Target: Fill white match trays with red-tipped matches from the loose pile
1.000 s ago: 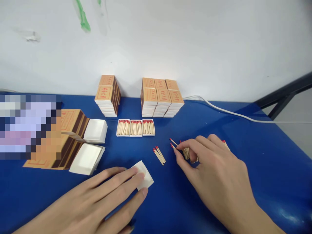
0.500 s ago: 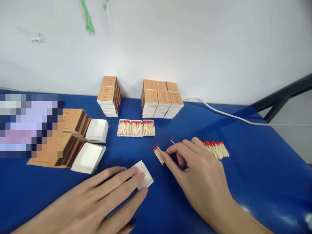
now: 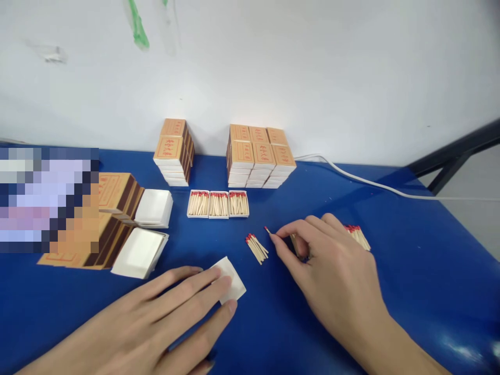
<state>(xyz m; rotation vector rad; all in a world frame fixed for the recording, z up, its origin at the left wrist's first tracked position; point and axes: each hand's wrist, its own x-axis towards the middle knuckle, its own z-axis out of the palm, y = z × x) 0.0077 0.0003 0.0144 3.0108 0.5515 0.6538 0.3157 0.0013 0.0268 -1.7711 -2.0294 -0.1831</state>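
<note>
1. White wall (image 3: 312, 67) fills the top of the frame; below it spreads a glossy blue table (image 3: 414, 276).
2. At bottom left, my left hand (image 3: 167, 307) lies palm down with fingers long and loosely spread, fingertips resting on a white tray without gripping it.
3. Right of centre, my right hand (image 3: 332, 260) has its thumb and index finger brought together on one match, the others curled over more matchsticks.
4. As I judge it, much looks finished: shut matchboxes stand in a wide stack (image 3: 260, 153) and a narrower stack (image 3: 172, 151), upper middle.
5. At left, what I take for orange sleeves (image 3: 115, 192) and white box parts (image 3: 140, 250) seem unused so far.
6. Three matchbox trays (image 3: 219, 204) near the centre are filled, side by side, not yet sleeved.
7. Loose matches remain out: a heap (image 3: 358, 237) at right, partly behind my knuckles, and a small bunch (image 3: 257, 248) mid-frame.
8. Under my left fingertips, the white tray (image 3: 236, 286) sits askew; how its inside looks, I can't tell.
9. My pinched match (image 3: 267, 229), just right of that bunch, is slim, pale wood, red-tipped, its head pointing up and left.
</note>
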